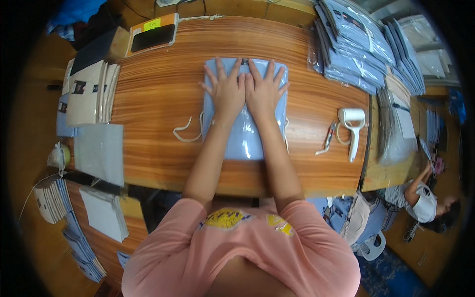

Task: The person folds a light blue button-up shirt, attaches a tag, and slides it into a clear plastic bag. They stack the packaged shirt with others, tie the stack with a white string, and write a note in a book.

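Both palms are down, side by side, on a light blue folded garment in clear plastic wrapping (245, 141), lying in the middle of the wooden table (158, 94). My left hand (227, 96) has its fingers spread over the upper left part of the package. Spread the same way, my right hand (264, 94) covers the upper right part, its thumb close to the left one. A white cord (186, 139) sticks out at the package's left side and curls on the table. A short bit of cord (286, 133) shows at the right side too. Whether more packages lie underneath is hidden.
To the right lie a white lint roller (352, 119) and small thread snips (327, 137). Blue wrapped garments (351, 49) are piled at the far right. Beige wrapped garments (86, 101), plastic bags (99, 151) and a dark phone (153, 38) are leftward. Another person (420, 198) works at right.
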`<state>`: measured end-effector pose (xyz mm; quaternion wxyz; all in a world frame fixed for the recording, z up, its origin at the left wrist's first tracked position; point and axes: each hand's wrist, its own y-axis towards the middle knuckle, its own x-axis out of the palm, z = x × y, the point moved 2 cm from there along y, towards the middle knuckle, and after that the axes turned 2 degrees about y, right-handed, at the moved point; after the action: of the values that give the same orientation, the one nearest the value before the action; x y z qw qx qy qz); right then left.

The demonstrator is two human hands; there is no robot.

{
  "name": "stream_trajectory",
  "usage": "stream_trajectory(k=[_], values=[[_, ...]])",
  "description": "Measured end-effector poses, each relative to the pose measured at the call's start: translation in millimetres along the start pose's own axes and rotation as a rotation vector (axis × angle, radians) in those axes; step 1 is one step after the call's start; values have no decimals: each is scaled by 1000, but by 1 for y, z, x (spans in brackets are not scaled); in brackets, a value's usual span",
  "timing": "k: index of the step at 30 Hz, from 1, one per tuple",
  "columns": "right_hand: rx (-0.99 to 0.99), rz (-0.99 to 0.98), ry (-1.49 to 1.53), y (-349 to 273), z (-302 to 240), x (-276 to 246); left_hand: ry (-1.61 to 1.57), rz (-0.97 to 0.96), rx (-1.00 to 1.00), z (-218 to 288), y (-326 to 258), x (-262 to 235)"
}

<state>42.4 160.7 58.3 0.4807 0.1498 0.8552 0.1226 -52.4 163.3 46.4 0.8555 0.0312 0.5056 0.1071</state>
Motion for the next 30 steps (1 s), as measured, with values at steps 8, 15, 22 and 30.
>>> stream_trajectory(k=[8, 15, 22, 30], values=[[-3, -33, 17, -4, 10, 18, -21, 40, 36, -3, 0, 5], [63, -84, 19, -2, 9, 16, 2, 24, 56, -4, 2, 6], [80, -94, 71, -5, 11, 18, -19, 26, 40, -7, -2, 9], [162, -165, 127, 6, 14, 6, -61, -96, -42, -1, 10, 11]])
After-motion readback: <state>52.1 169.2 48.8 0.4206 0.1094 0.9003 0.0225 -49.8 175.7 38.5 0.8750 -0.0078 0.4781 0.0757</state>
